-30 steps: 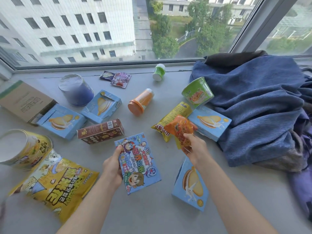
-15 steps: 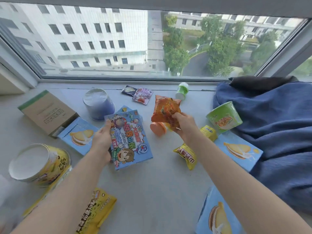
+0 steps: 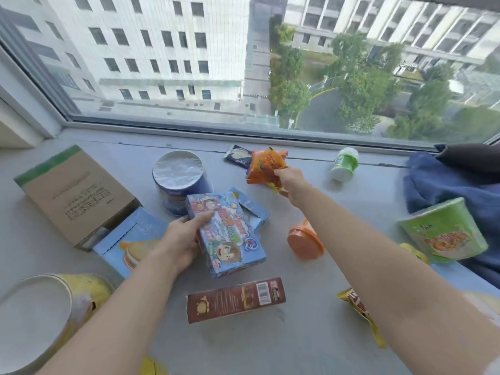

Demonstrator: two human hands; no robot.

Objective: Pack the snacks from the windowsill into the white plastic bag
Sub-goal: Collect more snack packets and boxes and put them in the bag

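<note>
Lying along the grey windowsill (image 3: 311, 334), left to right: a yellow tub (image 3: 40, 318) with a white lid at the near left edge, a brown cardboard box (image 3: 73, 196) behind it, and a light blue cake box (image 3: 127, 244) just beside that box. A blue tub (image 3: 180, 182) with a foil lid is sitting further back.

Left hand (image 3: 180, 239) is gripping the left edge of a blue cartoon box (image 3: 230, 234), thumb on its face, fingers curled round the side; the box is tilting and overlapping a 2nd light blue box (image 3: 250, 209) behind it. A brown biscuit box (image 3: 235, 299) is lying flat nearer the camera, apart from the hand.

Right hand (image 3: 288, 180) is pinching an orange snack packet (image 3: 266, 166) by its lower edge, holding it up near the window, in front of a small dark sachet (image 3: 238, 156). Hands are well apart, each clamped on its own item.

An orange-lidded jar (image 3: 304, 243) is lying under the right forearm. A yellow packet (image 3: 357, 309) is poking out below the arm. A green-and-white bottle (image 3: 345, 163) is lying by the window frame. A green noodle cup (image 3: 443, 234) is leaning on a blue cloth (image 3: 443, 182) at far right.

White plastic bag: can't tell where it is, not visible in this view.
</note>
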